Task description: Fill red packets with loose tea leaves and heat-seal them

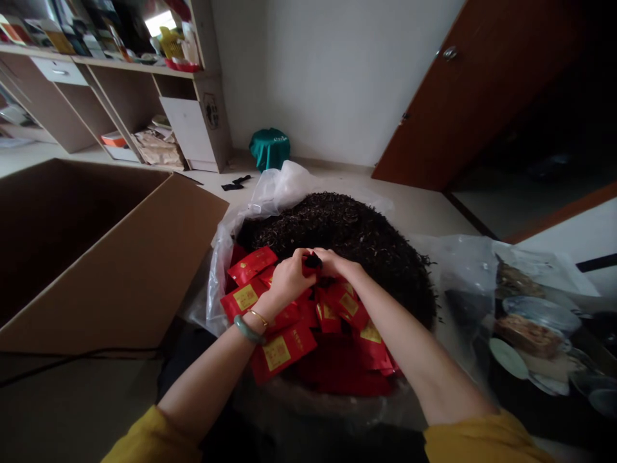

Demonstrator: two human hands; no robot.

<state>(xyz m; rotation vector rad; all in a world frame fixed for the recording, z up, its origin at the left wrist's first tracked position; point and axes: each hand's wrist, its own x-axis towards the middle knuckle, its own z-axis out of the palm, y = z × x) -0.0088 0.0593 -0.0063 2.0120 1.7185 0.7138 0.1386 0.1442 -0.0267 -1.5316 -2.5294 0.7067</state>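
My left hand (pixel 288 278) and my right hand (pixel 334 260) meet over a heap of dark loose tea leaves (pixel 347 238) in a clear plastic bag (pixel 270 193). Both hands are closed on a small red packet (pixel 312 262), whose dark opening shows between the fingers. Several red packets with gold labels (pixel 282 350) lie piled under my wrists, on the near side of the tea. A green bangle and a thin gold bracelet sit on my left wrist.
A large open cardboard box (pixel 110 283) stands to the left. Behind it is a wooden shelf unit (pixel 144 83) with books and clutter. A green bag (pixel 270 148) sits by the wall, a brown door (pixel 472 90) at right. Dishes under plastic (pixel 535 328) lie at right.
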